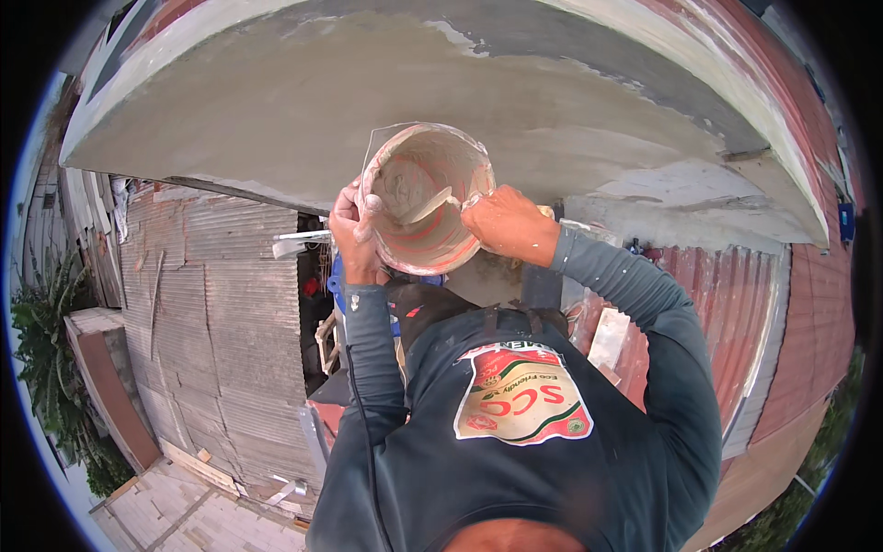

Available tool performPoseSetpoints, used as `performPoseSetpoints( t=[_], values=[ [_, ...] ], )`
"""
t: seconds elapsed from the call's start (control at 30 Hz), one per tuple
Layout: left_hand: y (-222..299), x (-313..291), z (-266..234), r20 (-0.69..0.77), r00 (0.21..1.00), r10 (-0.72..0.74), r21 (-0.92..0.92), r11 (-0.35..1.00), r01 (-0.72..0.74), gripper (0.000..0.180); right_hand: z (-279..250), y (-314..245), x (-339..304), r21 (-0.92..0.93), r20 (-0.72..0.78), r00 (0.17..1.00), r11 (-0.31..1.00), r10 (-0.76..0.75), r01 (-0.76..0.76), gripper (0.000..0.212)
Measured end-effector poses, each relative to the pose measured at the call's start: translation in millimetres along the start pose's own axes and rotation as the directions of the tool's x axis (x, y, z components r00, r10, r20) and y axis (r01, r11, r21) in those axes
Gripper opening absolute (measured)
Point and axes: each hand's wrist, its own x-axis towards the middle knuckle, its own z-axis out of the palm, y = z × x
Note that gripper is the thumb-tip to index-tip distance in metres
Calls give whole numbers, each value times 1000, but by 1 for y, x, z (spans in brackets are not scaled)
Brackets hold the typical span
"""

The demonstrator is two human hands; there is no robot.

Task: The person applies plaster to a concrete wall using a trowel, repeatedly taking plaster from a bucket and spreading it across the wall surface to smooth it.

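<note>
Plainly, Both Your Hands Are Busy at the Bucket

From the head view, you have the bucket point(421, 253) in front of your chest, its mouth tipped toward you so that the inside shows. Greyish-pink paste point(403, 179) coats its inner wall and bottom, with reddish streaks showing through, and a thin wire handle point(372, 147) stands up along the upper left of the rim.

Your left hand point(355, 230) is clamped on the bucket's left side, the thumb lying over the rim and smeared with paste. Your right hand point(508, 224) is closed around a flat-bladed tool at the right side of the rim; the pale blade point(430, 208) reaches into the bucket, while your fist hides most of the grip. Whether your right knuckles touch the rim, you cannot tell from this angle.

Beyond the bucket spreads a broad grey plastered surface point(303, 101), darker along part of its upper edge and whitish toward the right. Light specks dot your dark right sleeve point(635, 276), and a black cable point(365, 432) runs down beside your left arm. Below, to your left, lies weathered corrugated sheeting point(212, 304), with green plants point(51, 368) farther out; to your right is reddish corrugated metal point(727, 285).
</note>
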Motion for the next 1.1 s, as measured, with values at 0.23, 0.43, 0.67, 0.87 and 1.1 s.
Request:
performPoseSetpoints(
  t=[0.23,0.43,0.67,0.87,1.1],
  values=[
    [2,6,14,107,994,26,80,996,-35,44,43,-9,-19,50,-108,992,997,67,-62,10],
    [-8,10,4,97,995,19,54,998,-24,37,33,9,-41,151,-34,985,975,169,-162,9],
    [-8,7,16,147,988,45,75,996,-56,38,69,-10,-45,112,-101,994,993,39,-28,8],
    [-9,-2,5,83,996,10,69,998,-15,44,36,7,-49,112,-105,977,978,186,-174,9],
    [-7,-6,8,53,999,6,120,993,-13,43,65,-1,-63,143,14,987,977,158,-159,14]
  ],
)
